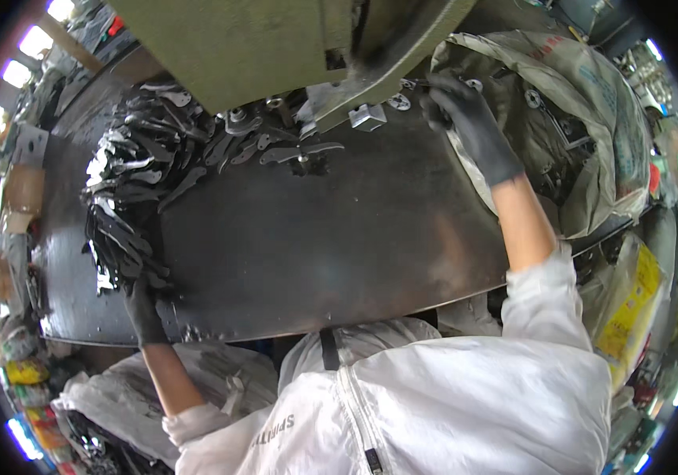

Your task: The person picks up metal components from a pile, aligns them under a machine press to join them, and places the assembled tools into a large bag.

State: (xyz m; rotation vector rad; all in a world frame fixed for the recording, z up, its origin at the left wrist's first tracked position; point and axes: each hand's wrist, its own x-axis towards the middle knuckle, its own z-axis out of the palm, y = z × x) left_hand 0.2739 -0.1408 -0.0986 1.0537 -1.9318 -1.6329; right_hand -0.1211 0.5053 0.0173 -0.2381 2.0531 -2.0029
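My left hand [145, 311], in a dark glove, is at the near end of a heap of flat, curved dark metal pieces [137, 158]. Its fingertips blend into the heap, so their grip is hidden. On the right, my gloved right hand [469, 123] is raised at the left rim of a large grey sack [624, 150]. Its fingers are bent in, and a small dark metal part [408, 83] shows by the fingertips; whether it is held is unclear. One similar curved piece [303, 153] lies at the small fixture under the machine.
A large green machine body [252, 47] overhangs the dark metal table [315, 245]. A small metal block [367, 117] stands beneath it. Metal parts lie inside the sack. A clear bag with a yellow label [628, 309] sits beyond the table's right edge.
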